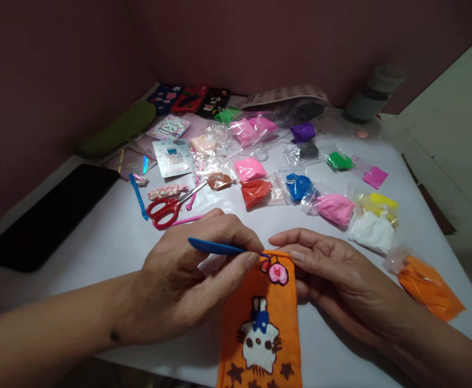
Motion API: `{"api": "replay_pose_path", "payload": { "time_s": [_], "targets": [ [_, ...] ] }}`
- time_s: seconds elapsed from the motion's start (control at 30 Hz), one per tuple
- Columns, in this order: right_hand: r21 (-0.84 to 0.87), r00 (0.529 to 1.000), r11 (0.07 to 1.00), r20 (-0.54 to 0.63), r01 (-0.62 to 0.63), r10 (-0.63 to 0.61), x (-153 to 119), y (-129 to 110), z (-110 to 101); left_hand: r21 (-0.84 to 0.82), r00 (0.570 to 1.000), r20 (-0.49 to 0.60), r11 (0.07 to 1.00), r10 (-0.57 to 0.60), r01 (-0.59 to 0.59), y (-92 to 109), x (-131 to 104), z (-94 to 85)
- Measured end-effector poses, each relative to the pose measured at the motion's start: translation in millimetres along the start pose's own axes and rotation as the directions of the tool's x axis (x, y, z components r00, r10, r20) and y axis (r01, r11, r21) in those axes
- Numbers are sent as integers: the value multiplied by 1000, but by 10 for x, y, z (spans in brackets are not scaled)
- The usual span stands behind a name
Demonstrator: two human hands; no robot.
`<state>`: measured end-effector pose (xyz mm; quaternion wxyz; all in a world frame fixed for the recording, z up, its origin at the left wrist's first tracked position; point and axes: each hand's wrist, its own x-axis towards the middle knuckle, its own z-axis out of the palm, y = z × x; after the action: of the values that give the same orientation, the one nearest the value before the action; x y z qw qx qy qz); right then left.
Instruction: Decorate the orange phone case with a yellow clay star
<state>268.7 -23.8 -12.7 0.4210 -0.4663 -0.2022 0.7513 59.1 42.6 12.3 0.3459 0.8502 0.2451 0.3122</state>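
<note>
My left hand (203, 269) pinches a blue clay modelling tool (215, 247), its thin tip resting at the far edge of an orange clay-covered panel (286, 318). The panel looks like a phone case. On it are a white cat figure (261, 345) in blue, upside down from here, brown stars (287, 370) and a pink and red cherry-like shape (278, 273) with dark outlines. My right hand (320, 264) grips the panel's far right corner between thumb and fingers. The panel's near end runs out of view.
Red scissors (165, 212), a second blue tool (138, 196) and a black phone (49, 215) lie to the left. Bags of coloured clay (255, 194) spread across the back and right, with an orange bag (430, 288) nearest my right forearm. Decorated cases (191, 98) and a bottle (373, 94) stand near the wall.
</note>
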Motion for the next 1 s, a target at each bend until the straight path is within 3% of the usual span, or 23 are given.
{"api": "replay_pose_path", "payload": {
  "time_s": [1.0],
  "targets": [
    [2, 1000, 1000, 11, -4, 4, 30, 13, 7, 31, 999, 34, 1000, -7, 6, -16, 10, 9]
  ]
}}
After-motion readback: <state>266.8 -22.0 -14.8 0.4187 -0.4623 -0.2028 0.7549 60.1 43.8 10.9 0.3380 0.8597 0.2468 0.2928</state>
